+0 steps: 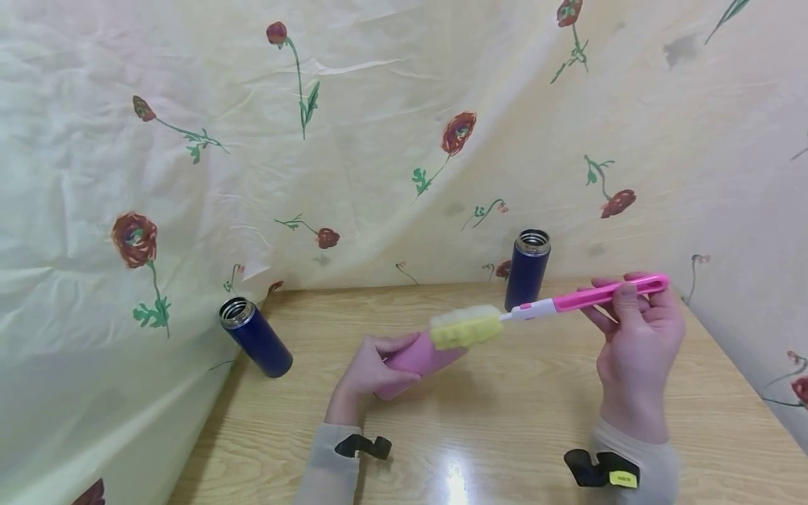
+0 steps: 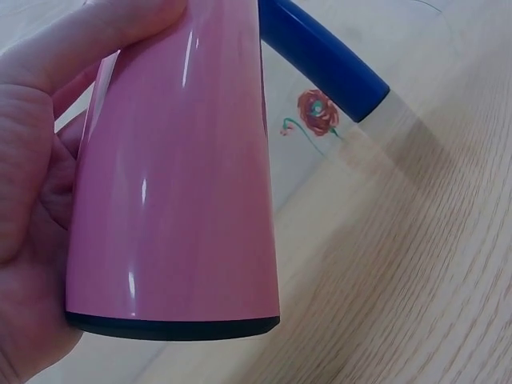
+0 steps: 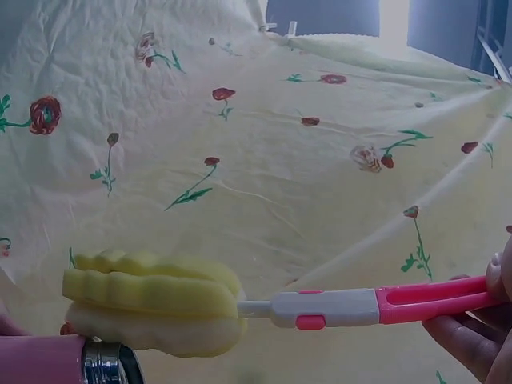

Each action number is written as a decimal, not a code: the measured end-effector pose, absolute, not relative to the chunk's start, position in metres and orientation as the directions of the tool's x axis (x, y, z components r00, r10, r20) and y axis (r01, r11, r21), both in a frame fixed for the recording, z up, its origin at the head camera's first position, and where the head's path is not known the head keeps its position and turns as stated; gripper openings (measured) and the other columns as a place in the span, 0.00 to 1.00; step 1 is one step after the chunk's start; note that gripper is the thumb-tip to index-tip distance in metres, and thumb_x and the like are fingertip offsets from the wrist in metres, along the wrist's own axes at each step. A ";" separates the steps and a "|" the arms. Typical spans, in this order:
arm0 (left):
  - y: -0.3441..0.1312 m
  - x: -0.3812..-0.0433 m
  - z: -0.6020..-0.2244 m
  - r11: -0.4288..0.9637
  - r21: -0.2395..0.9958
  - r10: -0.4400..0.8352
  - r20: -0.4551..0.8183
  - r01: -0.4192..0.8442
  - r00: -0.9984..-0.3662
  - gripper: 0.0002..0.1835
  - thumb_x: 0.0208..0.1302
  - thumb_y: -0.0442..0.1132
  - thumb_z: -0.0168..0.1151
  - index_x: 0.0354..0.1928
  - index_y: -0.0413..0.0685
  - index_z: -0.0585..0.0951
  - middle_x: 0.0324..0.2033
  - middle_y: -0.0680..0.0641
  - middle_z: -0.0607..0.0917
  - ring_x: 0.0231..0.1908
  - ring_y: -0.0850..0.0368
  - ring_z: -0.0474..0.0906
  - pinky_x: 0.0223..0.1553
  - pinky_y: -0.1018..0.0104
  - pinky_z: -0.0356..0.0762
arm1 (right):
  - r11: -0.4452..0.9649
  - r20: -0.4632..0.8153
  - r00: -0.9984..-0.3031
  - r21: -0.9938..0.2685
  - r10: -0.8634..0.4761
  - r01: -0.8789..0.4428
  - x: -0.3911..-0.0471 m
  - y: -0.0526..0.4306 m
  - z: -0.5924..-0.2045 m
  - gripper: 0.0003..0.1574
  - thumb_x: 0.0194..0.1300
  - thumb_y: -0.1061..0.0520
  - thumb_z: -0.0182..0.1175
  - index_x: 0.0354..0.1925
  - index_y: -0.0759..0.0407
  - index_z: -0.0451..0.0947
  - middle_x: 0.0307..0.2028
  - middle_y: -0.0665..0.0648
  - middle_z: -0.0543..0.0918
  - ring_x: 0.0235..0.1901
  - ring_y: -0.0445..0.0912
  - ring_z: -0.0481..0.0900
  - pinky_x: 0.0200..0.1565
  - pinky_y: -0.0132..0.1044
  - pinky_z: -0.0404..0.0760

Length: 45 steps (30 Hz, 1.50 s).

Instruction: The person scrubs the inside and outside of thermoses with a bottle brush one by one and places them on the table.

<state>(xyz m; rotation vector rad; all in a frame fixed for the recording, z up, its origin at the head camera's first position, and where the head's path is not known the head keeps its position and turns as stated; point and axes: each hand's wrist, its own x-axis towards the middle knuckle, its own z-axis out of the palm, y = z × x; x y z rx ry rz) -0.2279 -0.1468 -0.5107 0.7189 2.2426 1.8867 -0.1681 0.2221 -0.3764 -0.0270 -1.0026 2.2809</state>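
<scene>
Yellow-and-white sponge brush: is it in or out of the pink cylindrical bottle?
Out: in the right wrist view, the whole sponge head shows outside the pink bottle. Whether they touch, I cannot tell.

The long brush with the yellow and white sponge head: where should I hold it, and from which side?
Probably by the slim pink plastic handle, coming from the right, where the right hand holds it. It's narrow and points that way, while the thick sponge head sits at the other end, near the pink cylindrical bottle.
</scene>
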 end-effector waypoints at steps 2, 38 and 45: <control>-0.146 -0.228 -0.511 0.108 0.957 0.433 0.198 0.269 -0.879 0.38 0.48 0.32 0.86 0.65 0.45 0.85 0.61 0.46 0.87 0.59 0.47 0.85 0.60 0.59 0.81 | -0.505 0.220 -0.792 -0.667 0.569 -0.548 -0.169 0.221 -0.377 0.22 0.70 0.62 0.69 0.54 0.74 0.73 0.44 0.71 0.89 0.41 0.58 0.92 0.39 0.47 0.88; -0.115 -0.228 -0.505 -0.176 0.953 0.146 0.271 0.245 -0.951 0.37 0.62 0.34 0.76 0.74 0.42 0.76 0.62 0.35 0.85 0.55 0.51 0.86 0.58 0.60 0.83 | -0.885 -0.273 -0.877 -0.368 0.395 -0.284 -0.195 0.206 -0.433 0.15 0.76 0.57 0.61 0.55 0.58 0.68 0.49 0.59 0.80 0.44 0.50 0.90 0.54 0.43 0.87; -0.107 -0.227 -0.505 -0.197 0.956 0.163 0.252 0.219 -0.954 0.38 0.62 0.36 0.78 0.75 0.43 0.76 0.62 0.35 0.85 0.58 0.49 0.85 0.62 0.59 0.82 | -0.859 -0.246 -0.861 -0.390 0.445 -0.333 -0.200 0.204 -0.442 0.13 0.77 0.58 0.60 0.52 0.59 0.66 0.47 0.60 0.82 0.43 0.51 0.91 0.54 0.41 0.87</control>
